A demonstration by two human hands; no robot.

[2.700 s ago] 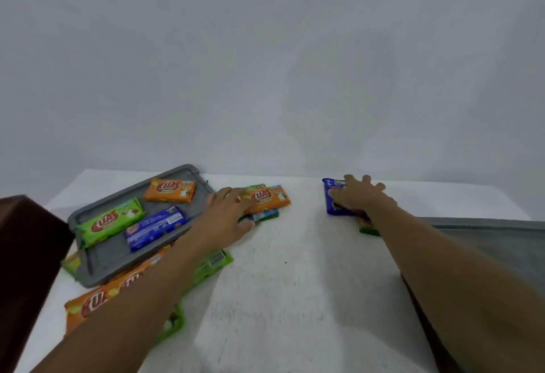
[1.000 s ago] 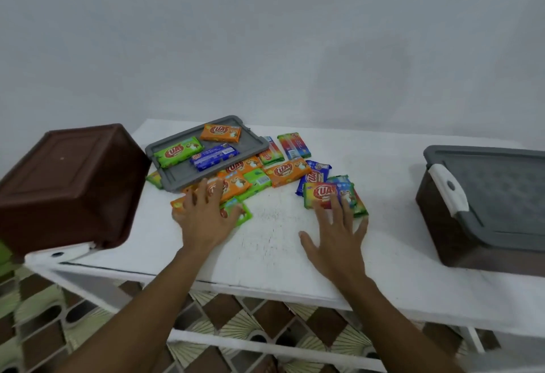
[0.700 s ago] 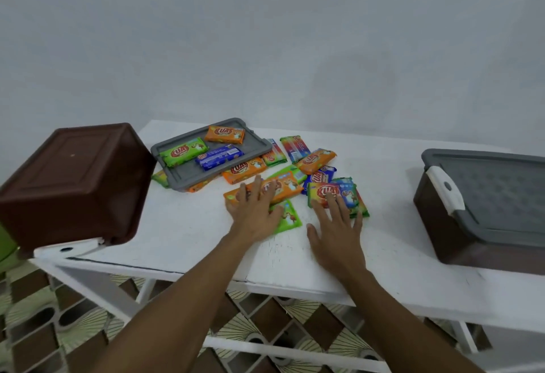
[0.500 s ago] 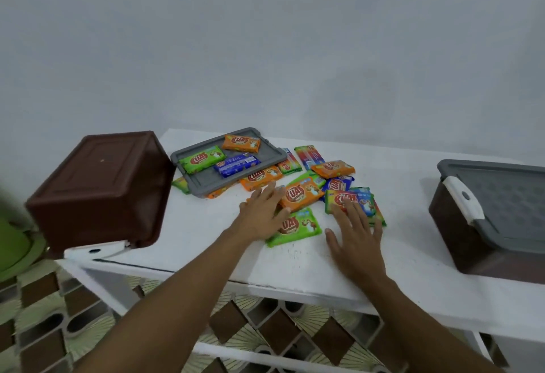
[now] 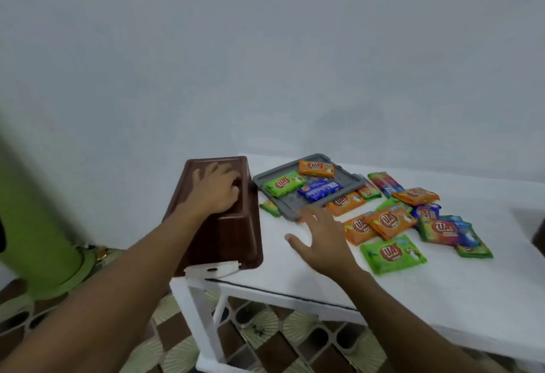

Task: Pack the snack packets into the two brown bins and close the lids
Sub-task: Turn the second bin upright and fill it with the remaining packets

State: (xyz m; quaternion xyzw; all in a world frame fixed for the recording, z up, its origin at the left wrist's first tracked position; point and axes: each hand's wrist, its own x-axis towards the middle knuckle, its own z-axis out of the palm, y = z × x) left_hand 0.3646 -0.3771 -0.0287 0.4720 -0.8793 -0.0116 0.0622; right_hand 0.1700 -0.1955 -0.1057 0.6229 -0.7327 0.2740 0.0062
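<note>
An upturned brown bin [image 5: 224,237] sits tilted at the table's left corner, its white latch [image 5: 212,268] at the front. My left hand [image 5: 213,192] lies on its upturned bottom, fingers curled over the far right edge. My right hand [image 5: 320,240] hovers open above the table, just in front of the grey lid [image 5: 265,179]. The lid carries a green packet [image 5: 284,184], an orange packet [image 5: 316,168] and a blue packet [image 5: 320,189]. Several more snack packets lie loose to the right, among them an orange one [image 5: 389,222] and a green one [image 5: 392,253].
The white table [image 5: 413,299] stands against a pale wall, with tiled floor below. A green pillar [image 5: 35,225] rises at the far left. A dark corner, perhaps the second bin [image 5: 539,237], shows at the right edge.
The view has swung left. My left hand left the packets and moved onto the brown bin. My right hand lifted off the packets and shifted left towards the grey lid.
</note>
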